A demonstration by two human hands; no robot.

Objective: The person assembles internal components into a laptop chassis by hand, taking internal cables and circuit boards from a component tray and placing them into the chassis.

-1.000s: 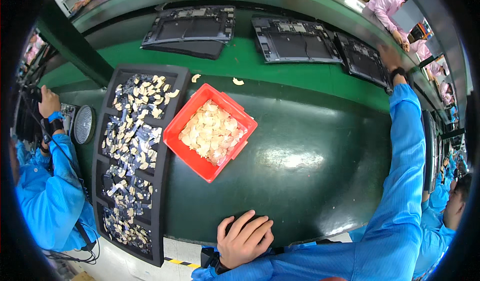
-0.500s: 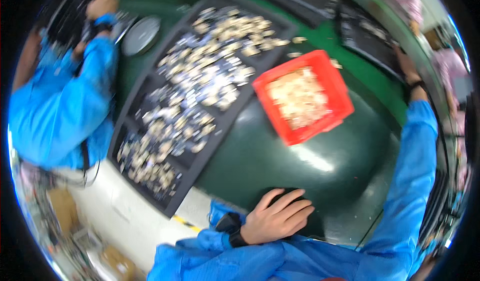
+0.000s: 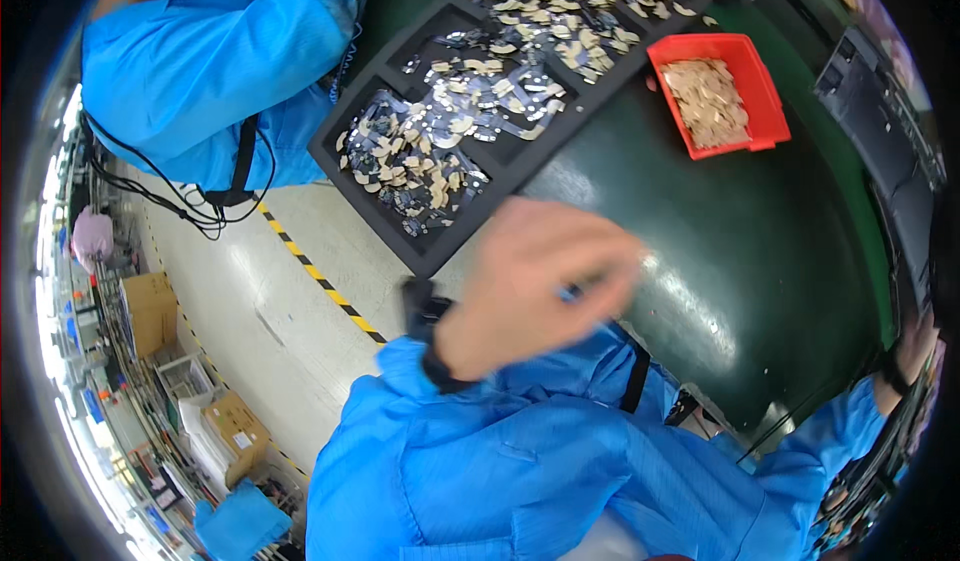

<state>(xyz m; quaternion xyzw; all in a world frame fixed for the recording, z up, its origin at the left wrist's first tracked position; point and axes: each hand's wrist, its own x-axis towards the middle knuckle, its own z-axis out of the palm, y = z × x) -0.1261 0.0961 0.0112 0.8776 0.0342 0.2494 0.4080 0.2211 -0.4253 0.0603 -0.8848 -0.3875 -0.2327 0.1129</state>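
Observation:
My left hand (image 3: 545, 281) is raised in front of my body, near the close corner of a black compartment tray (image 3: 440, 253). Motion smears it; its fingers curl inward in a closed shape, and whether anything is in them cannot be made out. At the far right, my right hand (image 3: 912, 346) closes on the lower end of a long black plastic panel (image 3: 880, 141), which stands tilted along the table's right side. Part of that hand is lost at the picture's rim. Small cream and dark, shiny pieces (image 3: 430, 151) fill the tray.
A red bin (image 3: 765, 91) of flat cream pieces stands on the dark green table (image 3: 660, 221). At upper left, a co-worker in a blue coat (image 3: 220, 71) leans beside the tray. Yellow-black tape (image 3: 320, 279) marks the floor; cartons (image 3: 150, 311) stand lower left.
My left hand has lifted off the table, its spread fingers now curled. My right hand has brought the black panel nearer to me. The view has swung, so tray and bin appear higher and farther right.

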